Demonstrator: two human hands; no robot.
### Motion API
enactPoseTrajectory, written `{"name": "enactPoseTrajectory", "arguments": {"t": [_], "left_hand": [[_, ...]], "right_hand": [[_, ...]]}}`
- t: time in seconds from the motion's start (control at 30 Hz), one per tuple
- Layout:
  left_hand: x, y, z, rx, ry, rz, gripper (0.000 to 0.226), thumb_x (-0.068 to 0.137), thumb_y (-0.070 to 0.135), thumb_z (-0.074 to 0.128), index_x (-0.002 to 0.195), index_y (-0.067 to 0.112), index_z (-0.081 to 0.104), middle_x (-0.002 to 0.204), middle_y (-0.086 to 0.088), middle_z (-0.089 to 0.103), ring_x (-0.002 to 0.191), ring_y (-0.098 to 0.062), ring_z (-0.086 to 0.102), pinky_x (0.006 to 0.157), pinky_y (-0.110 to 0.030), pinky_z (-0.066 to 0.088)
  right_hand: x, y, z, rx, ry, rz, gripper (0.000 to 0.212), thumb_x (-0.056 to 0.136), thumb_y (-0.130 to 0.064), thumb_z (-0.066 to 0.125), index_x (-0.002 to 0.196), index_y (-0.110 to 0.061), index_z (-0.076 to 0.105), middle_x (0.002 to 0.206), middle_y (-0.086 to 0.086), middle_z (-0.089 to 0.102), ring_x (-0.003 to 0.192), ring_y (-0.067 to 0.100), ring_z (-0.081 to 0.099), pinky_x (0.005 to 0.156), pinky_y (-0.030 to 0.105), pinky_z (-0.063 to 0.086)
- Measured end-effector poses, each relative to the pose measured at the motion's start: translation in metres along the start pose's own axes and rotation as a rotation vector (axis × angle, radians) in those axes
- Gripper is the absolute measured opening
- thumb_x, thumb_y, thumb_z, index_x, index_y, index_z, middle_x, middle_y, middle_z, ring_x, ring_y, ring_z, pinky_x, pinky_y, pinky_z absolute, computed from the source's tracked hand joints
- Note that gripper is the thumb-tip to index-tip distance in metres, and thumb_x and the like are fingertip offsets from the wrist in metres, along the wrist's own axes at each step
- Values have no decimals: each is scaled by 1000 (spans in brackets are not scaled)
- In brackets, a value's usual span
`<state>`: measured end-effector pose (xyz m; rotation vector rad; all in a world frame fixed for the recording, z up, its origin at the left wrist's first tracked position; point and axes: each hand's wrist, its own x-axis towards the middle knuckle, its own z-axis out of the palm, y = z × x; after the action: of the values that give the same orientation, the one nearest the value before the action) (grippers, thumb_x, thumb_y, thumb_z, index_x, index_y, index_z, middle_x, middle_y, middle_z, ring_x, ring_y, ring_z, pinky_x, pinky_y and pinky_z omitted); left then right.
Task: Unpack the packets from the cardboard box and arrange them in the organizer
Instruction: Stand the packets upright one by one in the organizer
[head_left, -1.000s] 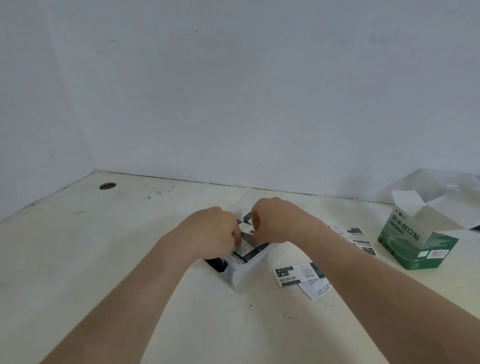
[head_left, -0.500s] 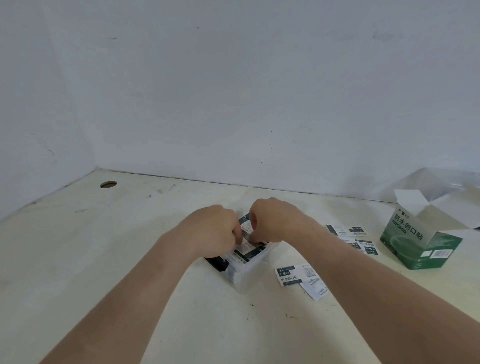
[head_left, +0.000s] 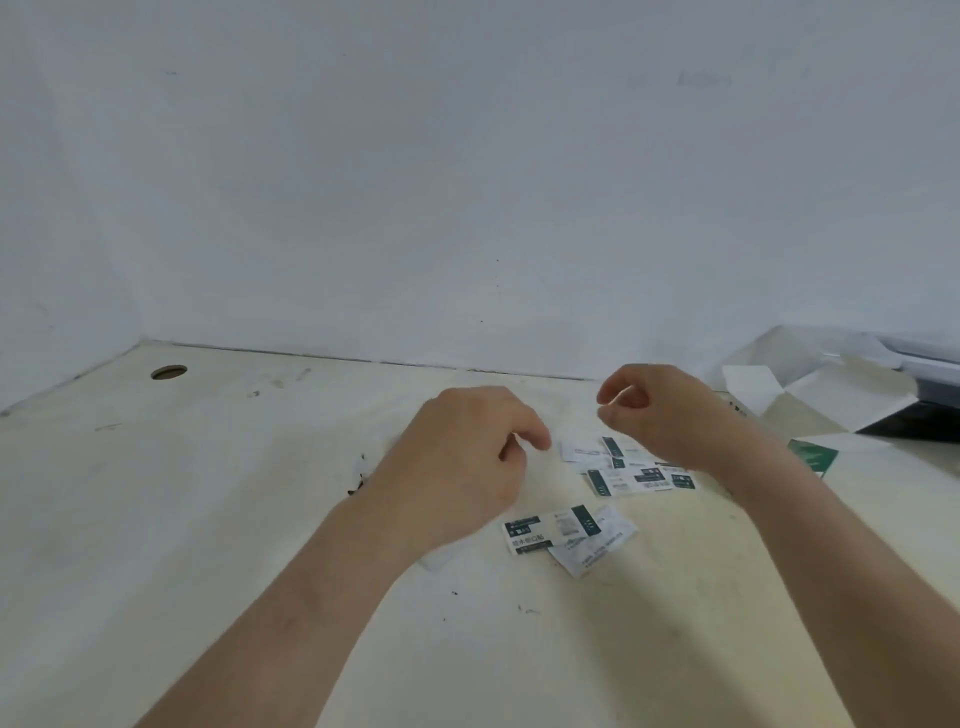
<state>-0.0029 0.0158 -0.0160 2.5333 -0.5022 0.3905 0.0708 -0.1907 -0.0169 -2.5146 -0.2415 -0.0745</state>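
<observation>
Left hand (head_left: 457, 467) hovered, fingers loosely curled, holding nothing. Right hand (head_left: 662, 410) beyond, fingers loosely curled, thumb near forefinger, empty. Pale scuffed table (head_left: 208, 519), cable hole (head_left: 169, 372), white wall (head_left: 467, 182). Near packets (head_left: 550, 527) lay flat, long axis roughly left-right. Far packets (head_left: 628, 470) scattered. Box (head_left: 831, 400) open, far right.

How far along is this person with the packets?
The cardboard box stands open. The left hand and right hand hold nothing. Loose packets lie on the table in two clusters, not yet arranged. The organizer is mostly hidden behind the left hand, so its fill is unclear.
</observation>
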Motion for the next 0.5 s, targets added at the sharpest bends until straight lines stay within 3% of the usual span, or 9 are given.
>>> {"name": "enactPoseTrajectory", "arguments": {"t": [0.07,0.13,0.2,0.27,0.37,0.43,0.5], "left_hand": [[-1,17,23,20,-132,5,32,89,15,46,103,31,71,104,13,66,80,-5,55,79,-19,44],[-2,23,55,79,-231,-10,28,92,32,46,111,31,66,110,9,66,97,-11,58,88,-27,46],[-2,25,85,203,-335,-74,39,93,49,42,123,30,56,125,1,58,118,-21,49,98,-38,42],[-3,22,103,321,-406,-121,51,92,55,41,132,24,45,136,-3,45,127,-25,37,102,-38,35],[-3,23,109,324,-363,-136,45,93,52,44,126,22,50,129,0,48,123,-23,39,93,-33,35],[-2,23,108,319,-321,-108,34,94,47,48,114,21,57,114,2,55,112,-22,47,79,-30,34],[-3,20,104,239,-278,-129,30,92,41,55,117,24,58,115,4,58,110,-21,50,79,-29,36]], "right_hand": [[-7,26,3,-40,-30,70,17,94,-26,59,110,-28,59,114,-2,63,83,14,64,60,21,46],[-12,48,11,-144,-72,112,37,95,-27,56,131,-29,50,132,3,55,105,20,59,78,26,46],[-19,66,20,-236,-116,143,53,96,-26,54,145,-27,35,144,4,47,122,23,50,97,30,41],[-23,79,32,-291,-157,152,59,97,-29,48,151,-26,25,153,1,35,138,22,34,112,36,31],[-34,89,39,-391,-128,85,48,100,-33,37,148,-28,33,152,-5,35,140,18,29,111,38,32],[-41,92,40,-378,-42,8,39,99,-31,42,137,-31,49,141,-8,50,131,17,42,104,35,40],[-46,90,39,-332,15,-26,26,94,-33,52,118,-33,62,122,-9,60,115,17,52,93,35,46]]}}
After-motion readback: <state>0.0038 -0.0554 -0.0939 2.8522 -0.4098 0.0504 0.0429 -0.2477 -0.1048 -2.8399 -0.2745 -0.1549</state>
